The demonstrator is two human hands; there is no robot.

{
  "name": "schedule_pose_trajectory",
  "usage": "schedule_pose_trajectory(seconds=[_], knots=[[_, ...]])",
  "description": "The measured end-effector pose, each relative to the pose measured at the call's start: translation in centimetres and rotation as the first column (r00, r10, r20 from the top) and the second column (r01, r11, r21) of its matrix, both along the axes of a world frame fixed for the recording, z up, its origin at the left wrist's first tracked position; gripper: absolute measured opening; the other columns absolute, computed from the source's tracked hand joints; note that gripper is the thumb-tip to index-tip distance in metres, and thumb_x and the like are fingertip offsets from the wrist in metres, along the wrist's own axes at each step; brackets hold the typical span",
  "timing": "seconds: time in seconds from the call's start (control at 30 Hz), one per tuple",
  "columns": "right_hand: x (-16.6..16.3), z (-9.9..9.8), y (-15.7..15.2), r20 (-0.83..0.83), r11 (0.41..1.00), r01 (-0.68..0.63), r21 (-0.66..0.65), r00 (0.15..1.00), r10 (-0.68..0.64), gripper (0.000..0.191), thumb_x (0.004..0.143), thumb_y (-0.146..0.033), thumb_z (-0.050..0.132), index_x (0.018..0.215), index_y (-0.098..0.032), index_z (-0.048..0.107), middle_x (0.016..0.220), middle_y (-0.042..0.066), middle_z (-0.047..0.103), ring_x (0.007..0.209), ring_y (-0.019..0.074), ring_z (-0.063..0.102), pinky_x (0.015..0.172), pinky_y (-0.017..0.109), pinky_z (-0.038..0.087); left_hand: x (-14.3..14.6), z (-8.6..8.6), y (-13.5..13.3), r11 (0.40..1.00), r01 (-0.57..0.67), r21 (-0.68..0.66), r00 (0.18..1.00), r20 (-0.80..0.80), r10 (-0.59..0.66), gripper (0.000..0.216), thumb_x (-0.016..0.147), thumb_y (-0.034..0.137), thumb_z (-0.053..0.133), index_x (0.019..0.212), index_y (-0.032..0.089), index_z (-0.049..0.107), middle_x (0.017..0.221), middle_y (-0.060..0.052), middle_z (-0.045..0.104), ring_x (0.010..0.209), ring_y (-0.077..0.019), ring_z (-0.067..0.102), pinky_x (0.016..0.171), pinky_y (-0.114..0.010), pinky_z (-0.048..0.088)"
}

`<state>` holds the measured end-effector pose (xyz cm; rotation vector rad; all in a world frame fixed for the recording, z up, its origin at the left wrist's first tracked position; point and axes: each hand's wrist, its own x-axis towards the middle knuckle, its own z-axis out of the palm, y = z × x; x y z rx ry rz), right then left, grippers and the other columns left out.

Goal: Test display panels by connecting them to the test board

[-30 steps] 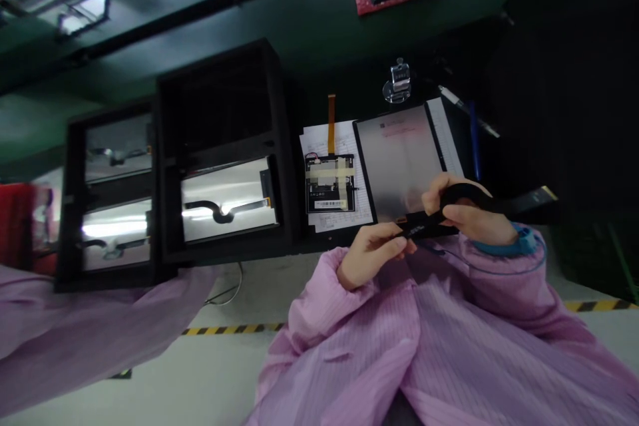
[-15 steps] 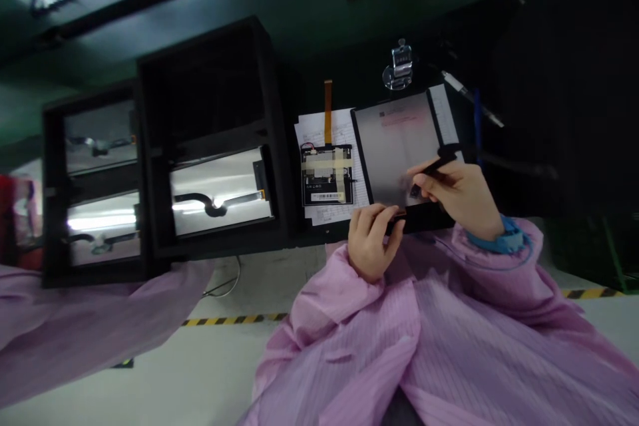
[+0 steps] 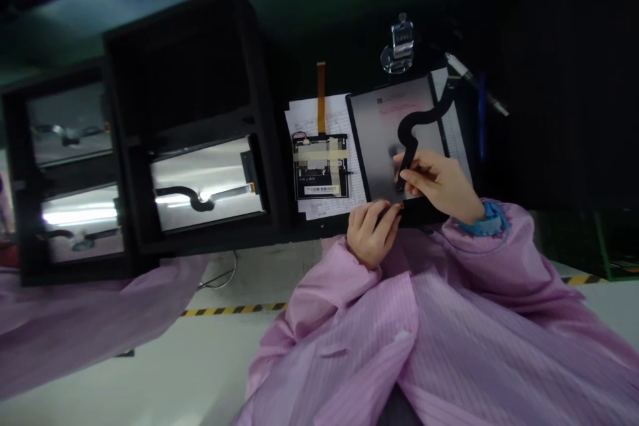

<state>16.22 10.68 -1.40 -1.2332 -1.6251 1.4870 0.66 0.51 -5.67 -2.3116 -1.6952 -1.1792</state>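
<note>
My right hand (image 3: 439, 180) pinches the lower end of a black, S-curved flex cable (image 3: 417, 118) between thumb and fingers. The cable's free end stretches up and right past the edge of a grey display panel (image 3: 372, 126), lying back side up. At the panel's near edge, my left hand (image 3: 370, 233) is closed, its thumb and forefinger round a small orange-tipped flex tail (image 3: 401, 206); most of that piece is hidden by the fingers. The cable's lower end is close to that orange tip; whether they touch I cannot tell.
Left of the panel lies a taped circuit board (image 3: 322, 190) with an orange ribbon (image 3: 321, 96), on printed paper (image 3: 299, 113). Black trays (image 3: 273, 146) hold more panels. A metal tally counter (image 3: 402, 36), white pen (image 3: 459, 66) and blue pen (image 3: 482, 116) lie behind. A co-worker's pink sleeve (image 3: 100, 326) shows left.
My right hand has turned and moved slightly left and down, bringing the cable's lower end near my left fingers. The cable now lies stretched out over the panel. The view has shifted.
</note>
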Motion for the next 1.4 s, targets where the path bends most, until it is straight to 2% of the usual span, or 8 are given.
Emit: schedule_pose_trajectory(seconds=[0.3, 0.4, 0.57, 0.83, 1.07, 1.4], knots=[[0.1, -0.5, -0.2, 0.078, 0.995, -0.029, 0.093, 0.997, 0.022, 0.035, 0.085, -0.034, 0.067, 0.117, -0.018, 0.063, 0.074, -0.001, 0.067, 0.063, 0.0136, 0.063, 0.063, 0.029, 0.053, 0.1, 0.3, 0.1, 0.996, -0.004, -0.093, 0.998, 0.066, 0.010, 0.012, 0.090, 0.018, 0.064, 0.100, 0.018, 0.071, 0.096, -0.006, 0.073, 0.090, -0.0186, 0.064, 0.083, -0.033, 0.051], [0.2, -0.5, -0.3, 0.133, 0.989, -0.062, 0.131, 0.990, 0.045, 0.034, 0.086, -0.033, 0.066, 0.116, -0.019, 0.062, 0.078, 0.000, 0.070, 0.066, 0.0144, 0.064, 0.066, 0.030, 0.052, 0.0, -0.1, 0.0, 1.000, 0.005, -0.028, 0.998, 0.065, -0.003, 0.012, 0.089, 0.018, 0.066, 0.099, 0.019, 0.072, 0.094, -0.006, 0.073, 0.088, -0.0188, 0.065, 0.081, -0.033, 0.051], [0.2, -0.2, -0.3, 0.205, 0.970, -0.136, 0.200, 0.974, 0.095, 0.020, 0.087, -0.033, 0.064, 0.103, -0.021, 0.064, 0.078, 0.000, 0.071, 0.065, 0.0139, 0.062, 0.066, 0.029, 0.049, -0.2, -0.9, 0.0, 0.995, 0.044, 0.087, 0.997, 0.065, -0.049, 0.015, 0.085, 0.014, 0.070, 0.098, 0.021, 0.073, 0.093, -0.006, 0.074, 0.089, -0.0188, 0.066, 0.079, -0.032, 0.052], [0.1, -0.1, -0.4, 0.179, 0.970, -0.149, 0.190, 0.977, 0.115, 0.012, 0.086, -0.030, 0.064, 0.090, -0.019, 0.062, 0.076, 0.000, 0.071, 0.065, 0.0133, 0.064, 0.063, 0.026, 0.047, -0.3, -0.8, 0.1, 0.994, 0.031, 0.108, 0.999, 0.024, -0.034, 0.015, 0.082, 0.014, 0.072, 0.096, 0.018, 0.072, 0.091, -0.006, 0.074, 0.086, -0.0189, 0.066, 0.077, -0.032, 0.054], [0.1, 0.0, -0.5, 0.206, 0.965, -0.163, 0.205, 0.971, 0.120, 0.012, 0.086, -0.032, 0.064, 0.088, -0.020, 0.062, 0.078, 0.001, 0.072, 0.066, 0.0142, 0.065, 0.062, 0.026, 0.048, -0.3, -1.0, 0.0, 0.995, 0.036, 0.096, 0.999, 0.037, -0.040, 0.016, 0.083, 0.014, 0.071, 0.098, 0.019, 0.072, 0.091, -0.006, 0.074, 0.088, -0.0192, 0.067, 0.078, -0.032, 0.054], [0.1, 0.0, -0.5, 0.215, 0.969, -0.134, 0.206, 0.973, 0.089, 0.015, 0.085, -0.035, 0.065, 0.088, -0.021, 0.062, 0.080, 0.002, 0.072, 0.069, 0.0158, 0.067, 0.063, 0.028, 0.051, -0.2, -0.7, 0.1, 0.994, 0.005, 0.105, 1.000, 0.008, -0.006, 0.010, 0.086, 0.017, 0.067, 0.092, 0.022, 0.074, 0.089, -0.004, 0.075, 0.084, -0.0178, 0.068, 0.075, -0.032, 0.055]])
